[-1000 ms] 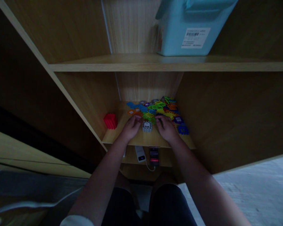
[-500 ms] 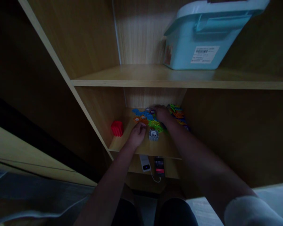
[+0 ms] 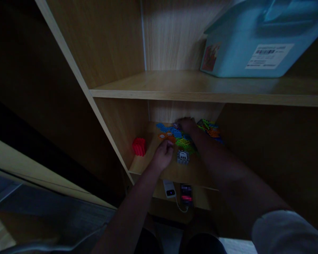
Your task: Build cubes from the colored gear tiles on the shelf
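In the head view my left hand [image 3: 164,153] is low over the middle shelf with its fingers curled in, just in front of flat orange plastic pieces [image 3: 166,137]. Whatever the fingers may hold is too small and dark to name. My right hand [image 3: 187,124] reaches to the back, beside flat blue toothed pieces [image 3: 175,132]; its fingers are dim and partly hidden. Yellow-green toothed pieces [image 3: 184,143] lie between the hands. In front of them is a grey toothed block [image 3: 183,157] with a white window pattern. A red ridged block [image 3: 139,146] stands at the left.
More mixed-colour pieces [image 3: 210,128] are heaped at the right behind my right forearm. A light-blue lidded bin [image 3: 235,53] is on the upper shelf [image 3: 153,94]. Below, a white power bank [image 3: 169,188] is cabled to a phone [image 3: 186,194].
The whole view has shifted, so the shelf contents appear farther right and the bin larger. Both hands stay by the same pieces, and my right hand reaches slightly farther back over them.
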Available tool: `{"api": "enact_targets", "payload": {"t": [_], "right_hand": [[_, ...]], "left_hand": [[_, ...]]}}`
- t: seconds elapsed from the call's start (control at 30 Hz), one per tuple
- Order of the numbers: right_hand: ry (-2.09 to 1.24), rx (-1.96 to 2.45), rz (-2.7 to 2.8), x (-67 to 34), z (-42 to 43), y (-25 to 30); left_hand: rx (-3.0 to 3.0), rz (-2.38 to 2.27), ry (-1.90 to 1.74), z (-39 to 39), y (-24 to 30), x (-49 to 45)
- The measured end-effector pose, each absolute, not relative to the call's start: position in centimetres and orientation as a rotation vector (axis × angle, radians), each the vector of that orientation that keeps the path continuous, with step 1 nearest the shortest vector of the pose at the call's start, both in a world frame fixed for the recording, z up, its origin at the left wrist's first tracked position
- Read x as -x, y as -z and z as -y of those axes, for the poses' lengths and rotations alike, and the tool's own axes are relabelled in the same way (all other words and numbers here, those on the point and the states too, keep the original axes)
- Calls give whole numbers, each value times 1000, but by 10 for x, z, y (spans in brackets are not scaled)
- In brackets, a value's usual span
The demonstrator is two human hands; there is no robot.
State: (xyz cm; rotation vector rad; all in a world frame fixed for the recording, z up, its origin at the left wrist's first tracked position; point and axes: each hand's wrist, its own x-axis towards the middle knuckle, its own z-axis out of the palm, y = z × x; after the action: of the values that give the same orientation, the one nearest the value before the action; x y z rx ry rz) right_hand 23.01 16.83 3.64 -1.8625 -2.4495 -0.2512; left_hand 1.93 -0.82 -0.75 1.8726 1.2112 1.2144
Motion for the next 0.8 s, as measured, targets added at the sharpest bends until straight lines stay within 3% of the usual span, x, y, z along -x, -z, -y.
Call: {"api": "enact_targets", "payload": {"t": [0.33, 0.57, 0.8], "right_hand": [[29, 1392, 2006, -251, -142, -42], [161, 1014, 1889, -247, -29, -58], [158, 996, 2114, -218, 49, -43]], "left_hand": [[-1854, -1205, -1259, 8, 8, -19], [-1819, -1076, -1363, 11, 2, -17], [-1863, -943, -1473, 24, -5, -14]]}}
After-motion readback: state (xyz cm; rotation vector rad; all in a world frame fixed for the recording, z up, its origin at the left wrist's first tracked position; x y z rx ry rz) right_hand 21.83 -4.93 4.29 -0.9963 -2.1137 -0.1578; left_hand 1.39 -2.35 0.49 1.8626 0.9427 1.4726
